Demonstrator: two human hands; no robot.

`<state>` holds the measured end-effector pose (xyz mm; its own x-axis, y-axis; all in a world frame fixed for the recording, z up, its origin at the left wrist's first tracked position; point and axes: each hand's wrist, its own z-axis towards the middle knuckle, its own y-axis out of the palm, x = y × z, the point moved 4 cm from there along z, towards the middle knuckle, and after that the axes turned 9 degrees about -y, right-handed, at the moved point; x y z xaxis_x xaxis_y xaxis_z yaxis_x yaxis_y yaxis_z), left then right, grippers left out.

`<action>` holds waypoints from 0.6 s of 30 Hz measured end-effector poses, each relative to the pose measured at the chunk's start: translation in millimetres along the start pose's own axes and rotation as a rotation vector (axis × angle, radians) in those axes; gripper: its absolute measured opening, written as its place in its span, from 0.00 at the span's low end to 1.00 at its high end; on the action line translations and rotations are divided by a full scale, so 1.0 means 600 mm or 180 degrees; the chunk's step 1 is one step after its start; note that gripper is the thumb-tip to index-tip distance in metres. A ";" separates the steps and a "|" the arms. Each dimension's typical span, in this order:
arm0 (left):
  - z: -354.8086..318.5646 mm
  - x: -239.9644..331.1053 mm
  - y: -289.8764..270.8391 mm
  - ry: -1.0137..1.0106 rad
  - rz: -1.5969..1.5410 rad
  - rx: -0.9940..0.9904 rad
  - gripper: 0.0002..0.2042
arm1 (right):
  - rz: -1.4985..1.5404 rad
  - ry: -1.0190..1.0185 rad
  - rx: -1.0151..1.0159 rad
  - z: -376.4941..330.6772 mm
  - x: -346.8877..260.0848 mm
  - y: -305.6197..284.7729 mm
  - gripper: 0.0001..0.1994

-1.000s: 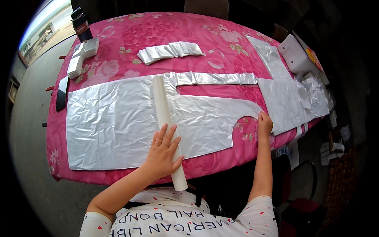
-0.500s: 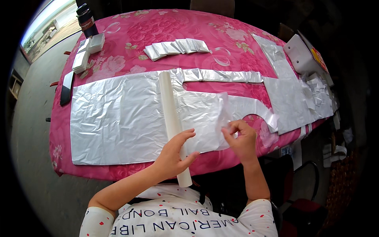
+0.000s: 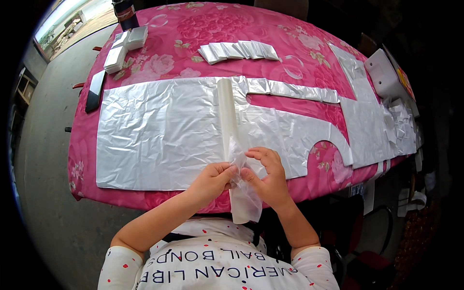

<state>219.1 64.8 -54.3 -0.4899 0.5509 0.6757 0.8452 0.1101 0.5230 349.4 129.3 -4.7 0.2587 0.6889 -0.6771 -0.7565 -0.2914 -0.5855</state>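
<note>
Lengthwise pointing away, white roll, left grip pinching thin film, right grip parted

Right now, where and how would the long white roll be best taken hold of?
Probably by the far part of the white roll, from above: that slim, straight stretch is bare, whereas the left hand, right hand and thin film crowd its near part.

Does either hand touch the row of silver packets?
No: the silver packets lie apart on the pink tablecloth, while the left hand and right hand are at the thin film.
</note>
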 end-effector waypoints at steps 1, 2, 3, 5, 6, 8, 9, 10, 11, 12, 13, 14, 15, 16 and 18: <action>0.002 -0.004 0.001 0.0005 0.0037 -0.0074 0.13 | 0.0357 0.0102 -0.0088 -0.007 0.010 0.010 0.16; 0.001 -0.004 0.002 0.0031 0.0263 -0.0022 0.13 | 0.0444 0.0163 -0.0101 -0.010 0.008 0.011 0.15; 0.000 -0.004 0.001 0.0057 0.0487 0.0037 0.14 | 0.0537 0.0224 -0.0118 -0.011 0.006 0.014 0.15; -0.003 -0.002 0.002 0.0110 0.0849 0.0135 0.14 | 0.0743 0.0357 -0.0104 -0.012 0.006 0.017 0.13; -0.005 0.001 0.003 0.0133 0.0992 0.0174 0.14 | 0.0859 0.0432 -0.0067 -0.012 0.007 0.017 0.12; -0.008 0.004 0.004 0.0125 0.1266 0.0216 0.15 | 0.1021 0.0521 -0.0048 -0.014 0.004 0.017 0.11; -0.008 0.006 0.007 0.0116 0.1395 0.0206 0.15 | 0.1047 0.0519 -0.0067 -0.014 0.000 0.012 0.10; -0.007 0.007 0.009 0.0106 0.1525 0.0194 0.15 | 0.1072 0.0519 -0.0083 -0.014 -0.001 0.009 0.10; -0.006 0.002 0.004 0.0032 0.1261 0.0183 0.15 | 0.1204 0.0589 -0.0077 -0.017 0.006 0.014 0.09; -0.004 -0.006 0.001 -0.0039 0.0996 0.0135 0.15 | 0.1304 0.0668 -0.0059 -0.024 0.018 0.021 0.08; -0.002 -0.010 0.001 -0.0115 0.0731 0.0087 0.15 | 0.1404 0.0748 -0.0040 -0.029 0.030 0.023 0.07; -0.002 -0.008 0.003 -0.0104 0.0434 0.0056 0.15 | 0.1888 0.1105 0.0106 -0.034 0.045 0.015 0.07; -0.010 0.005 0.008 -0.0101 0.0135 0.0056 0.16 | 0.2402 0.1461 0.0246 -0.036 0.064 0.004 0.06; -0.014 0.013 0.007 -0.0101 -0.0162 0.0078 0.16 | 0.2935 0.1817 0.0382 -0.037 0.080 -0.005 0.05; -0.017 0.022 -0.017 -0.0081 -0.0357 -0.0027 0.15 | 0.3081 0.1879 0.0906 -0.027 0.111 -0.053 0.04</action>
<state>201.7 62.5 -45.3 -0.5756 0.5563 0.5994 0.7835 0.1653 0.5990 400.5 173.5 -38.4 -0.3173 -0.1765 -0.9318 -0.8787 -0.3149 0.3588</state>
